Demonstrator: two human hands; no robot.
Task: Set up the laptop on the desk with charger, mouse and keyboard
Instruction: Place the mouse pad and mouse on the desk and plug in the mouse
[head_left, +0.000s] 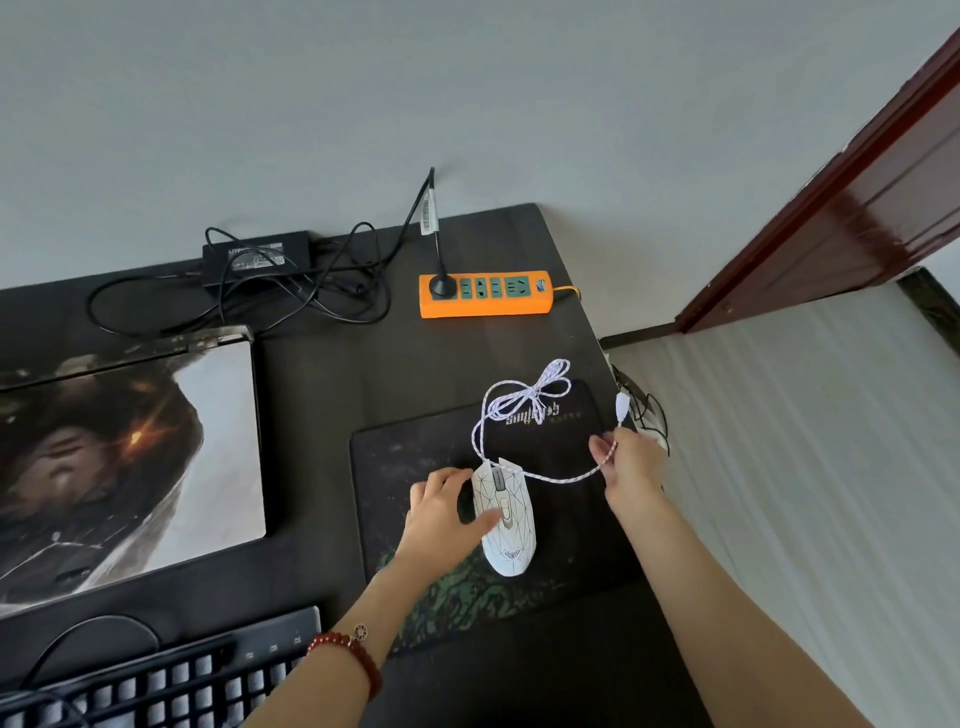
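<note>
Left hand: the left hand (448, 512) sits on the white mouse (504, 519), thumb lying across its top near the wheel and the other fingers curled down its far side, so it's holding the mouse on the mouse pad (415, 457). There's a red bead bracelet (347, 659) on that wrist.

Right hand: the right hand (626, 457) pinches the mouse's braided white cable (524, 402) close to its plug end. The white USB plug (623, 404) sticks up just past the fingertips, out over the desk's edge.

Cable: from that pinch it sags back to the nose of the mouse, and beyond the mouse it's bunched in a loose knotted loop lying on the far part of the pad, between the two hands and a bit further out.

Laptop: the laptop (130, 457) lies shut with printed artwork on the lid, well off to the side of the left hand, flat on the dark desk (322, 395).

Keyboard: a black keyboard (171, 680) sits under the left forearm, nearer the person than the mouse.

Charger: the black charger brick (254, 260) and its tangled lead are at the back of the desk, far beyond the left hand.

Power strip: an orange power strip (485, 293) sits straight out past the mouse – one black plug in it, with its cord standing upright.
</note>
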